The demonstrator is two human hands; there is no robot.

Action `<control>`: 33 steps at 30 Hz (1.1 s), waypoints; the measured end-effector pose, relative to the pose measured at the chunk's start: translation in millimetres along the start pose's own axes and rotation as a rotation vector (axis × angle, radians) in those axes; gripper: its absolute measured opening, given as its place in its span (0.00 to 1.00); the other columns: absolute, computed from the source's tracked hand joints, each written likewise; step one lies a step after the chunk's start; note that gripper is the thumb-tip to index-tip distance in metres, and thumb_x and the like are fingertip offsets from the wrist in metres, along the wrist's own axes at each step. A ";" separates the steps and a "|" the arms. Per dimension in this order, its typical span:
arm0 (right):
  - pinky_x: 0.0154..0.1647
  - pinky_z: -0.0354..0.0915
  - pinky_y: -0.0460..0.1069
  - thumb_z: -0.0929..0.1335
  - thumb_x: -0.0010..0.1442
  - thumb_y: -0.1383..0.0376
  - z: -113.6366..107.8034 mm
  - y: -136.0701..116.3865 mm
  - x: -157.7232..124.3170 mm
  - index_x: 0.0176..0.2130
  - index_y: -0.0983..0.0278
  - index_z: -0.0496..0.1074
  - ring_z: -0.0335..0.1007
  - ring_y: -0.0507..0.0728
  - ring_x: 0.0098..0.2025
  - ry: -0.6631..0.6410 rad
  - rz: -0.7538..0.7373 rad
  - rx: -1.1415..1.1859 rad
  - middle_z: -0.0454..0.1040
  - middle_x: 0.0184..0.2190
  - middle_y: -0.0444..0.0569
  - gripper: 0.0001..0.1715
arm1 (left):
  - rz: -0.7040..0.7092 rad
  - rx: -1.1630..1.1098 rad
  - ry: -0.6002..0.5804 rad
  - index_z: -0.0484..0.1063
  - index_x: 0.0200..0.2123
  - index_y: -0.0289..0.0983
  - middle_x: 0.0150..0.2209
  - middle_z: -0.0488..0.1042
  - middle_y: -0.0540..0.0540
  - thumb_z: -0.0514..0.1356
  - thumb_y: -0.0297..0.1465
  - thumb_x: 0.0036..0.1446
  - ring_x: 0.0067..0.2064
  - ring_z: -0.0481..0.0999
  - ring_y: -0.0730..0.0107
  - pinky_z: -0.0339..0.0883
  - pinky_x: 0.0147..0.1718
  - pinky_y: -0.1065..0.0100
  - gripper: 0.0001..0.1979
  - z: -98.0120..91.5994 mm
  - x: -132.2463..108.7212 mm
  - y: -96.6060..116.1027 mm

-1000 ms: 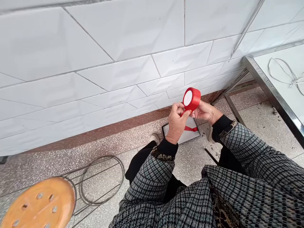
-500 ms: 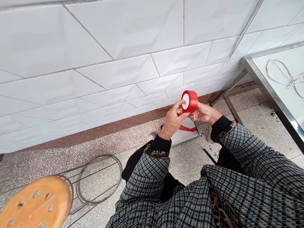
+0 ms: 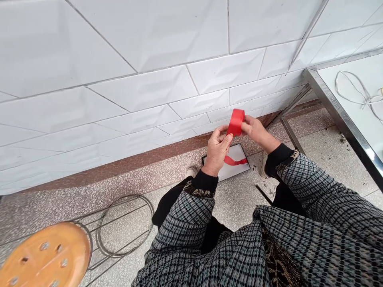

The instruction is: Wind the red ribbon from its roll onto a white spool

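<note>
A roll of red ribbon is held up between my two hands, its wide red side facing me. My left hand is closed at the lower left of the roll, thumb and fingers pinching the ribbon there. From the right, my right hand grips the roll, with some fingertips hidden behind it. Below, a strip of red ribbon lies across a white dark-edged panel on the floor, between my feet. My left hand partly covers the panel.
An orange round stool with wire rings and rods stands at lower left. A metal-framed table with a coiled white cord is on the right. White wall tiles rise ahead. Dark scraps lie on the speckled floor.
The roll has turned, so its white core no longer shows and its red side faces me. My right hand has risen along the roll's right side; my left fingers have left the core.
</note>
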State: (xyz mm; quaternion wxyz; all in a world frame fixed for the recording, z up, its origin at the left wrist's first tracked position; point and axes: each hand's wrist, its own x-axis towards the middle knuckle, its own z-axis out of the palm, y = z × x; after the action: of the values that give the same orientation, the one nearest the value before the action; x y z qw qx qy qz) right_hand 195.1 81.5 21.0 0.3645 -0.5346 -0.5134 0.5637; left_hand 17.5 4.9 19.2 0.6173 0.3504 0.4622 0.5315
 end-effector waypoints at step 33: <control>0.24 0.72 0.42 0.74 0.78 0.57 2.7 -9.0 -5.0 0.37 0.62 0.77 0.71 0.51 0.23 -0.339 0.688 0.682 0.80 0.26 0.47 0.17 | 0.319 0.576 0.176 0.76 0.40 0.43 0.24 0.65 0.58 0.73 0.27 0.61 0.28 0.65 0.71 0.64 0.35 0.66 0.10 5.6 -2.0 -14.2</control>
State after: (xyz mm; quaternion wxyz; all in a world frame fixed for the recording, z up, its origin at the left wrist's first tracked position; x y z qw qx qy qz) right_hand 192.1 78.0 30.6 0.2229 -0.4245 -0.1466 0.8652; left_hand 27.5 0.6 8.2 0.3597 0.5312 0.5842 0.4971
